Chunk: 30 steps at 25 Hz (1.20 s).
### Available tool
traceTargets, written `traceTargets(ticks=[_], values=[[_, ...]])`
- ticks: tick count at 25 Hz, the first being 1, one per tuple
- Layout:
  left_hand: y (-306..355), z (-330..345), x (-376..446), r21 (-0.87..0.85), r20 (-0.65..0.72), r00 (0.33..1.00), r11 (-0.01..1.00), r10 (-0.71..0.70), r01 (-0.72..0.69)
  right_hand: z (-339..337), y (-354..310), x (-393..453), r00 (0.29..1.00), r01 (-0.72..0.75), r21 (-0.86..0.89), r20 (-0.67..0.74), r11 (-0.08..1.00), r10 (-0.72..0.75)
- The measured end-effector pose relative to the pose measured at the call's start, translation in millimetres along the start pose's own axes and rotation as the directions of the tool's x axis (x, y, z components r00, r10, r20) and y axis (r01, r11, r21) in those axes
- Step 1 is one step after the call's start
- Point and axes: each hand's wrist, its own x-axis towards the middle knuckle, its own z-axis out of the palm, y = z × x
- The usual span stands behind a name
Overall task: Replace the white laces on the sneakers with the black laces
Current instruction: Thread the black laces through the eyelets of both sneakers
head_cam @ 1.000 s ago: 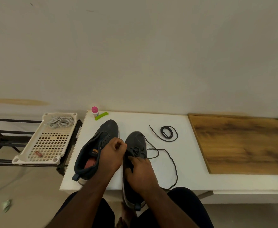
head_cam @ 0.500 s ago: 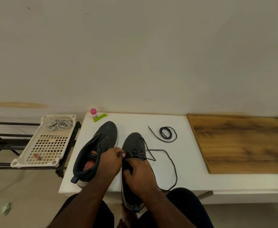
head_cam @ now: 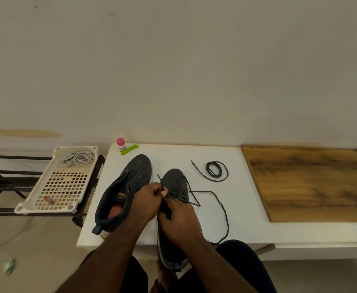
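Observation:
Two dark grey sneakers lie on the white table [head_cam: 247,229]. The left sneaker [head_cam: 131,178] has no lace and shows a reddish insole. The right sneaker [head_cam: 175,180] carries a black lace [head_cam: 222,206] partly threaded, its long end looping right across the table. My left hand [head_cam: 148,199] pinches a short end of that lace, which sticks up above the fingers. My right hand [head_cam: 179,216] grips the sneaker's tongue area. A second black lace [head_cam: 214,169] lies coiled further back. The white laces [head_cam: 78,158] sit bundled in a white tray [head_cam: 36,199].
The tray rests on a black metal rack [head_cam: 0,182] left of the table. A small pink-capped bottle [head_cam: 121,144] and a green stick [head_cam: 129,149] stand at the table's back left. A wooden board [head_cam: 312,182] covers the right side. My knees are under the front edge.
My left hand has pulled the short lace end up through the eyelet, so its tip now stands above my fingers. The camera tilted slightly; the shoes stayed put.

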Motion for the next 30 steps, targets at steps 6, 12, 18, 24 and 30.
traceTargets(ticks=[6,12,18,24,30], values=[[28.5,-17.4,-15.7,-0.51,-0.385,0.923,0.839,-0.027,-0.188,-7.5,2.8,0.2,0.999,-0.053,0.025,0.008,0.998,0.053],[0.4,-1.9,-6.7,0.184,-0.011,0.999,0.982,0.035,-0.033,-4.6,-0.7,-2.1,1.0,-0.021,0.043,-0.006,0.999,0.021],[23.6,-14.5,1.4,0.494,0.055,0.995,0.864,0.086,-0.102,-8.5,-2.4,-2.3,0.999,-0.042,0.051,0.005,0.998,0.042],[29.8,-25.6,-8.3,-0.648,-0.192,0.949,0.759,-0.251,0.07,-6.4,-0.4,-3.5,0.999,-0.052,0.048,0.008,0.997,0.052],[0.5,-13.5,-4.3,0.507,0.109,0.993,0.858,0.035,-0.086,-5.9,0.7,-3.1,1.0,-0.018,0.042,-0.005,0.999,0.019]])
